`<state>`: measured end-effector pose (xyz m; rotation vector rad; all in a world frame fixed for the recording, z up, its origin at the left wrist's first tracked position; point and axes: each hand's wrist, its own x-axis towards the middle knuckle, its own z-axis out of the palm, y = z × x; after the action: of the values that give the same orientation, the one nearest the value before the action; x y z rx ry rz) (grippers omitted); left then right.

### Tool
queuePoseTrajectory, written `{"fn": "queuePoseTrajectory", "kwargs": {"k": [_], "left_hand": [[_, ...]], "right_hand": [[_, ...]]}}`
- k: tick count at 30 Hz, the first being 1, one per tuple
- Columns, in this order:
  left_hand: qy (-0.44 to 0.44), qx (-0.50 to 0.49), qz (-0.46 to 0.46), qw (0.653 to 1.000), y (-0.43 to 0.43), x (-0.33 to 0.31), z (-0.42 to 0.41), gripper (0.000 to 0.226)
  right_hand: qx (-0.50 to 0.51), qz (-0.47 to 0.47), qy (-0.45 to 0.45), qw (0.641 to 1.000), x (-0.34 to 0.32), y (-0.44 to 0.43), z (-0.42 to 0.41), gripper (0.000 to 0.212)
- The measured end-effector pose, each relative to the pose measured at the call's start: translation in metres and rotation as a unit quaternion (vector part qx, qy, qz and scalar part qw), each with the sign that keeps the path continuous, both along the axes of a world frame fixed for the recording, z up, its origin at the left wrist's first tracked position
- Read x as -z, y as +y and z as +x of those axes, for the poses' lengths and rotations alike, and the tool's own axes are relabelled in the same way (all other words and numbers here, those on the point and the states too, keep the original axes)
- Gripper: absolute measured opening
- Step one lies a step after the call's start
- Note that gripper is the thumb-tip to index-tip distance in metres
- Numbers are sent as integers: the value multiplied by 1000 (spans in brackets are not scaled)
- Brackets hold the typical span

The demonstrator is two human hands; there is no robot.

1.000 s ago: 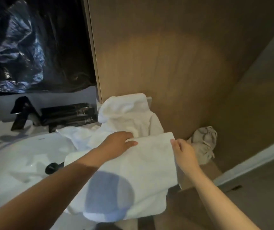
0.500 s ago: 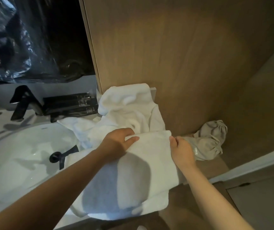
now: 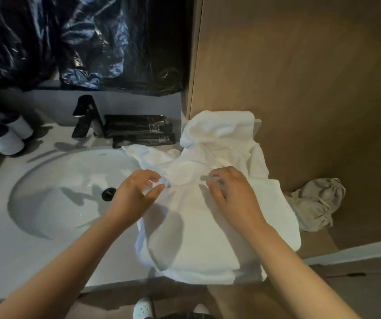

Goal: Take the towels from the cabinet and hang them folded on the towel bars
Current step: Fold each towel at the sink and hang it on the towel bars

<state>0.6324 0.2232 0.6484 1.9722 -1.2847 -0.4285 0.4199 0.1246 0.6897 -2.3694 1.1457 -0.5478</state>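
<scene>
A folded white towel (image 3: 219,240) lies on the counter to the right of the sink, its near edge hanging over the front. Behind it a second white towel (image 3: 219,137) is crumpled against the wooden cabinet wall (image 3: 300,77). My left hand (image 3: 136,194) is at the folded towel's far left corner, thumb and fingers curled and pinching the cloth. My right hand (image 3: 231,194) rests on the towel's far edge near the middle. Its fingers are curled into the fabric and their tips are blurred. No towel bar is in view.
The white sink basin (image 3: 46,203) with a black drain fills the left. A black faucet (image 3: 86,116) and black toiletry tubes (image 3: 139,130) stand behind it, two bottles (image 3: 7,134) at far left. A grey cloth (image 3: 316,203) lies on a ledge at right.
My right hand left the towel's right corner and moved left to the middle of the far edge. My left hand slid left to the far left corner. The view shifted left and down.
</scene>
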Motion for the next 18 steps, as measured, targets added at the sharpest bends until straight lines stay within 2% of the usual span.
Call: {"fn": "queuePoseTrajectory", "kwargs": {"k": [6, 15, 18], "left_hand": [[76, -50, 51, 995, 50, 15, 10, 21], [201, -64, 89, 973, 96, 21, -17, 43], [240, -37, 96, 965, 112, 21, -29, 45]], "right_hand": [[-72, 7, 41, 997, 6, 33, 38, 25], [-26, 8, 55, 998, 21, 77, 19, 17], [-16, 23, 45, 999, 28, 86, 11, 18]]}}
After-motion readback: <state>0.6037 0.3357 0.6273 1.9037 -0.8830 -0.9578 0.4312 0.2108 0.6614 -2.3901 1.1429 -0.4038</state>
